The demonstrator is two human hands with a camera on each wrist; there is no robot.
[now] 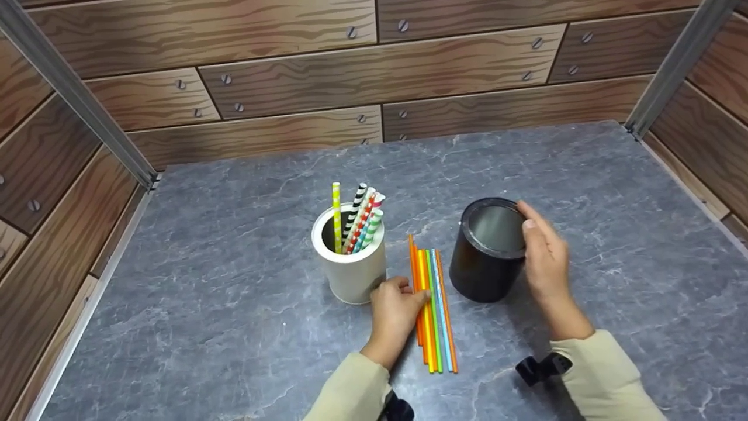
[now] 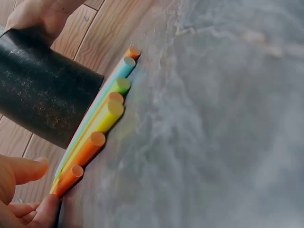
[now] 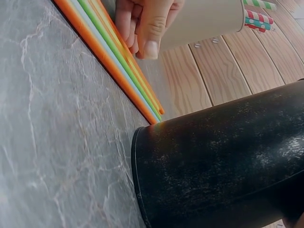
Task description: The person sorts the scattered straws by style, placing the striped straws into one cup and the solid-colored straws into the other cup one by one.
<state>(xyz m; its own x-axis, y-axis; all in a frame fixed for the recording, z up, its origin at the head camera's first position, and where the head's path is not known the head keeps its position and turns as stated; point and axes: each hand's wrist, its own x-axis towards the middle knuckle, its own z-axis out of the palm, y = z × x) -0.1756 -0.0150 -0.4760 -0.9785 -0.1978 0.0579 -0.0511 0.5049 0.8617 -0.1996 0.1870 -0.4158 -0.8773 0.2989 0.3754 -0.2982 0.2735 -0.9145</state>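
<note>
Left grip (image 1: 394,310), thumb parted from fingers, is loose at the straws (image 1: 428,333) lying on the bench (image 1: 234,292) between white cup (image 1: 356,278) and black cup (image 1: 485,269); we'd best pinch them lightly mid-length, our right grip (image 1: 547,260), fingers nearly straight, steadying the black cup.

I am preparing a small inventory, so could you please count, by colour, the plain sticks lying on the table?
Orange sticks: 4
Yellow stick: 1
Green stick: 1
Light blue stick: 1
Total: 7
</note>
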